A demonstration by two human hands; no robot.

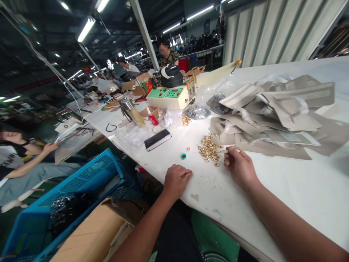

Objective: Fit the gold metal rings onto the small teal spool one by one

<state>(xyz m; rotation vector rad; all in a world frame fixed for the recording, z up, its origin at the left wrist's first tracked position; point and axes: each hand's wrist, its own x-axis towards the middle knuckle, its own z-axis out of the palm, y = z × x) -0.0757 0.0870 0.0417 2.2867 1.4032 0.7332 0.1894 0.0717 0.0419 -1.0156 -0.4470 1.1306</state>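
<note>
Near the table's front edge, my left hand [177, 182] is closed in a pinch, with a small gold-coloured metal piece [192, 172] at its fingertips. My right hand [240, 164] is closed around a thin, light-coloured stick-like tool [224, 151], whose tip points left over the pile. That pile of gold-coloured metal fittings [209, 147] lies on the table between and beyond my hands. A small blue cap [183, 156] with something dark inside sits left of it. One loose gold fitting [188, 149] lies beside the cap, and another [216, 165] lies just before the pile.
Grey-beige flat panels [283, 112] are heaped at the right. Further back stand a green-topped machine [171, 95], a bottle [132, 112] and a black notebook [157, 139]. A blue crate [79, 182] and a cardboard box [95, 233] stand at lower left. Other people sit nearby.
</note>
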